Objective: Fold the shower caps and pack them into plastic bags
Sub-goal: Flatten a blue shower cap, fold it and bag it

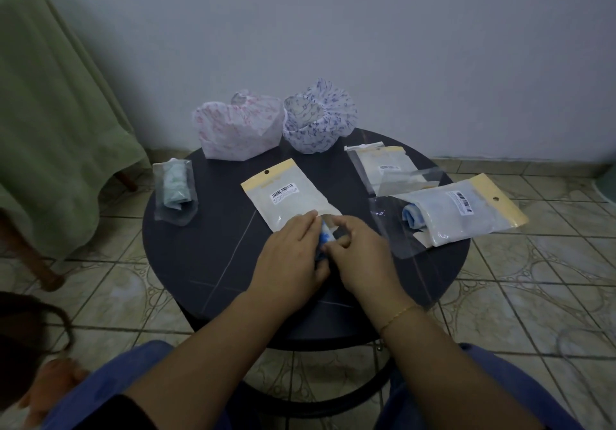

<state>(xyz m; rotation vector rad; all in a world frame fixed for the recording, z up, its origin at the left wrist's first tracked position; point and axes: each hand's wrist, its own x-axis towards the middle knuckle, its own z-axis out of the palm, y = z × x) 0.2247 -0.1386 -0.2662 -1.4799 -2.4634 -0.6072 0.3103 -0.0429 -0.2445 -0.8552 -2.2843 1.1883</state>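
Observation:
My left hand [289,256] and my right hand [361,253] meet at the middle of the round dark table [206,246], both gripping a small folded blue shower cap [325,238] at the open mouth of a plastic bag [290,196] with a barcode label. Most of the cap is hidden between my fingers. A pink-patterned shower cap [238,128] and a purple-patterned shower cap [318,116] stand unfolded at the table's far edge.
A bag holding a green cap [175,193] lies at the left edge. A bag holding a blue cap [456,216] lies at the right, with two flat bags [383,169] behind it. A green-draped piece of furniture [50,113] stands left; the floor is tiled.

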